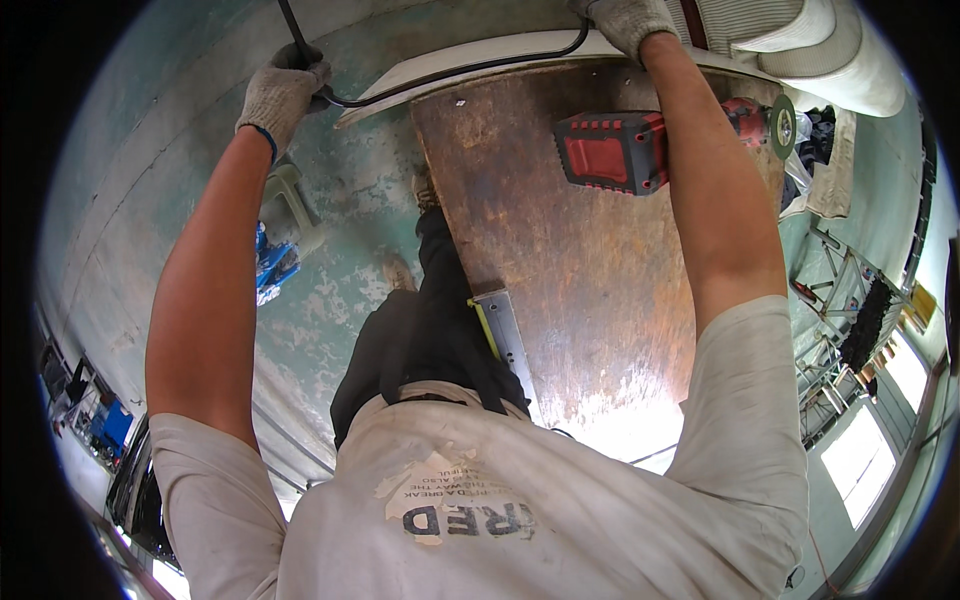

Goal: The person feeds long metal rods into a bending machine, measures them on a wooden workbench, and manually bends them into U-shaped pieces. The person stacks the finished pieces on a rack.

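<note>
Two gloved hands, one black cable.
One metal level (508, 345) lies nearest on the brown tabletop (590, 290); one red power tool (625, 150) at two o'clock; farthest, left hand (283, 92) fisted around the black cable (450, 72) at eleven o'clock, right hand (628, 20) gripping it at one.

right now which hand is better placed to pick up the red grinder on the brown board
Right hand: its forearm passes directly over the red grinder. Left hand grips the black cable farther away.
</note>
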A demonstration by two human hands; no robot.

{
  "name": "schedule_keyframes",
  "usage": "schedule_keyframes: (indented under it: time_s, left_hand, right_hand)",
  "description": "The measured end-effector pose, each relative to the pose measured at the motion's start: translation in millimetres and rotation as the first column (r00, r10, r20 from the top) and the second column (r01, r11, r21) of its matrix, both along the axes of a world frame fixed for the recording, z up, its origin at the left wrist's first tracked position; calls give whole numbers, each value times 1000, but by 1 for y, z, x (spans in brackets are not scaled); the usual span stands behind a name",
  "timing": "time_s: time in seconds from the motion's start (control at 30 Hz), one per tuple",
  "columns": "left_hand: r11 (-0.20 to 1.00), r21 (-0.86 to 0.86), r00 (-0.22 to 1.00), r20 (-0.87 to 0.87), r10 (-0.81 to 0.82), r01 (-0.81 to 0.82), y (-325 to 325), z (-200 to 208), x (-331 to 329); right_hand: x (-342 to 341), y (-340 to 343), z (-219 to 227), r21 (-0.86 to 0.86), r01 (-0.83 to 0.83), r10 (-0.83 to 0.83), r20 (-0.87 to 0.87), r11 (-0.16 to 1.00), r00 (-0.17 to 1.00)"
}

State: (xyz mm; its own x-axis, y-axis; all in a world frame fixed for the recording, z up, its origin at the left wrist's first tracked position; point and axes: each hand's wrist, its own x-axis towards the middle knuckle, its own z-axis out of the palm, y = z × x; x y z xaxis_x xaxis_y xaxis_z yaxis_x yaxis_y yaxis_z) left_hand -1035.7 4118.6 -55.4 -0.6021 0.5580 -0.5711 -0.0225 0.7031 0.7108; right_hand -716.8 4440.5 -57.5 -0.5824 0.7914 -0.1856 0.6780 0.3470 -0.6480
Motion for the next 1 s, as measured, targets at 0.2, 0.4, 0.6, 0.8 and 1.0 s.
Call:
schedule_keyframes:
  time_s: [0.2,0.4,0.6,0.8,1.0]
  left_hand:
    - [1000,2,1000,-5,-10,10,-1,-1,3]
    - [998,-54,1000,-21,-21,20,2,1,5]
    - [998,-56,999,-34,12,-14,2,8,12]
    - [996,-90,1000,-4,-7,7,8,8,9]
    - [997,-68,1000,-5,20,-21,3,2,8]
  right_hand:
    - [1,1,-1,1,-19,19,9,1000,1000]
    - [3,7,-14,20,-8,9,-32,1000,999]
    - [-1,3,-9,29,-8,7,17,1000,1000]
    - [3,12,-22,-45,-14,12,-42,999,999]
    - [-1,3,-7,-40,-17,17,-19,999,1000]
